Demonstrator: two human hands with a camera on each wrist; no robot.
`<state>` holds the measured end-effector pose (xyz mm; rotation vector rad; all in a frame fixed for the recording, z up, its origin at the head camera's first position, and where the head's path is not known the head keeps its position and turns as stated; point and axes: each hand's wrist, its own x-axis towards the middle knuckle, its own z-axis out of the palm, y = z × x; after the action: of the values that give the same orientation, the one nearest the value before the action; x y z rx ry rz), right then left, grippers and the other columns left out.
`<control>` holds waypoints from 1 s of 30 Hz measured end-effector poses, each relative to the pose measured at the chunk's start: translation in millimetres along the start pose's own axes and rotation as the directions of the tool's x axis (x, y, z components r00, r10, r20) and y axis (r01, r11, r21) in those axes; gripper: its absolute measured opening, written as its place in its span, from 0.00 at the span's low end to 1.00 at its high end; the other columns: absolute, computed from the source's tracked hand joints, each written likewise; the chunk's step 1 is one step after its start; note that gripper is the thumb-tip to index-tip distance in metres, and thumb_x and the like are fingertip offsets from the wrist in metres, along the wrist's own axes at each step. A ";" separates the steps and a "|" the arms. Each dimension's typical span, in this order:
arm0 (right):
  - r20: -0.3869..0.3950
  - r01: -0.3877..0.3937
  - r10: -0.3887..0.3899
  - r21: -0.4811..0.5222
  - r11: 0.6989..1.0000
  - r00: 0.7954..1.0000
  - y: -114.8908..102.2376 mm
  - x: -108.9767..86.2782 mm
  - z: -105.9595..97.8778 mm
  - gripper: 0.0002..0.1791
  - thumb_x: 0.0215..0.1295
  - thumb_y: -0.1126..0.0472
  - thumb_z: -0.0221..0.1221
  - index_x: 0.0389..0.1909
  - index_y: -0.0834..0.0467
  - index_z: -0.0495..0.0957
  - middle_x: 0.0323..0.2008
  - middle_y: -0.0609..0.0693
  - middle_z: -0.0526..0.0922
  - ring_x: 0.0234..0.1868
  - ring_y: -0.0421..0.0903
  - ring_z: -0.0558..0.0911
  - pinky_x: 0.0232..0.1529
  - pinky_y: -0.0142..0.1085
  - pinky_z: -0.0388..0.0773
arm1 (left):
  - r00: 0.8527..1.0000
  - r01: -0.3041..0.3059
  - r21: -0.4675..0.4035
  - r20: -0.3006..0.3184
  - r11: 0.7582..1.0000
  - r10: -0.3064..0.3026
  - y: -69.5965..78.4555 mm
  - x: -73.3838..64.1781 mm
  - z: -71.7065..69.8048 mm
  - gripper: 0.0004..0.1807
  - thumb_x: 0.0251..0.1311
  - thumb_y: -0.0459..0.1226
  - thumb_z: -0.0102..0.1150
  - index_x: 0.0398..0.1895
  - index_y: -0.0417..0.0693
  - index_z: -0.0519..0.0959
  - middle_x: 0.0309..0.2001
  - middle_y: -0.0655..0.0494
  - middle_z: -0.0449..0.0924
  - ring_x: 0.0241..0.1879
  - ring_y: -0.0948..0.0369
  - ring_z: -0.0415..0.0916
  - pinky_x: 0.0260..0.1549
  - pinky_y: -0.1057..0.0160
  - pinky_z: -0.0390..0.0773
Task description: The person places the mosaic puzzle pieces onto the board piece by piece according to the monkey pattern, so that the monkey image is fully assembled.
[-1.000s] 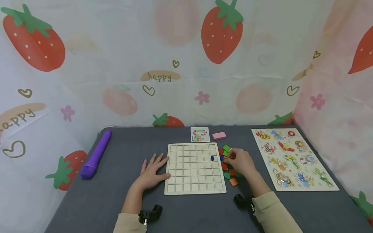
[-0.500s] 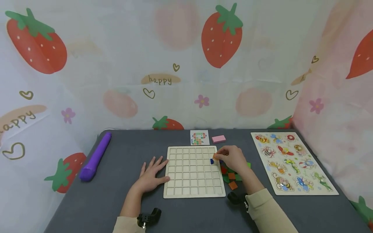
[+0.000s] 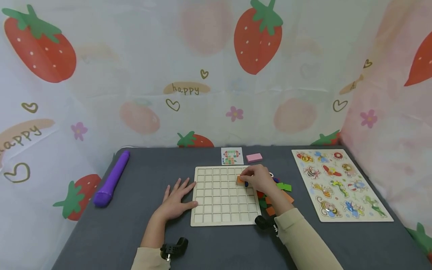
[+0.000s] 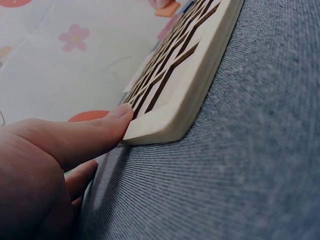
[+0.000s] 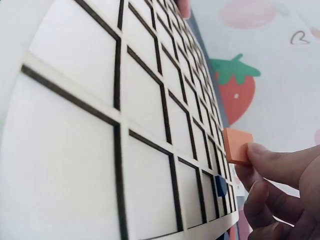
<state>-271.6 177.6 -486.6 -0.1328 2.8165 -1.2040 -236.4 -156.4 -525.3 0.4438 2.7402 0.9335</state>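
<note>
A pale wooden grid board (image 3: 221,204) lies on the dark table, with a dark blue piece (image 5: 220,185) set in a cell near its right edge. Between thumb and fingers my right hand (image 3: 259,178) pinches an orange square tile (image 5: 237,146), held over the board's upper right, just left of the blue piece. My left hand (image 3: 177,200) lies with spread fingers at the board's left edge; its thumb (image 4: 117,117) touches the rim. Several loose coloured pieces (image 3: 284,186), green, orange, red and blue, lie right of the board, partly hidden by my right forearm.
A small pattern card (image 3: 232,156) and a pink block (image 3: 254,157) lie behind the board. To the right is a board of insect pictures (image 3: 341,185). A purple microphone-shaped object (image 3: 112,180) lies at the far left. A strawberry-print cloth (image 3: 216,75) hangs behind the table.
My right hand has lifted the orange tile from the loose pieces and carried it left over the board, past the blue piece. My left hand has stayed in place.
</note>
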 end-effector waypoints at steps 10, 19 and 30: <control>0.017 -0.032 0.034 -0.075 0.997 0.999 5.6 3.2 5.7 0.04 0.67 0.55 0.66 0.35 0.48 0.88 0.35 0.44 0.86 0.35 0.45 0.80 0.34 0.38 0.78 | 1.000 -0.007 -0.008 0.014 1.000 0.007 0.9 1.4 0.8 0.44 0.63 0.56 0.64 0.80 0.59 0.59 0.82 0.50 0.46 0.82 0.45 0.30 0.74 0.36 0.23; 0.030 -0.046 0.049 -0.090 0.995 0.998 5.4 2.0 8.7 0.03 0.65 0.54 0.68 0.35 0.47 0.90 0.37 0.46 0.87 0.36 0.45 0.81 0.32 0.38 0.78 | 1.000 -0.003 -0.006 0.007 1.000 0.003 -1.2 0.8 0.6 0.44 0.62 0.55 0.65 0.79 0.57 0.60 0.82 0.49 0.47 0.81 0.45 0.31 0.74 0.35 0.24; 0.004 -0.049 0.050 -0.124 0.991 0.999 4.0 -0.4 5.9 0.07 0.64 0.52 0.69 0.38 0.51 0.87 0.34 0.46 0.85 0.34 0.45 0.79 0.33 0.39 0.78 | 1.000 -0.008 -0.004 0.012 1.000 0.008 -2.6 3.5 0.7 0.44 0.63 0.56 0.65 0.79 0.58 0.59 0.82 0.50 0.46 0.82 0.45 0.31 0.74 0.36 0.24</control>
<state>-270.8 176.2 -493.5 -0.0731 2.8702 -1.0166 -240.0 -156.8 -527.8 0.4582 2.7274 0.9356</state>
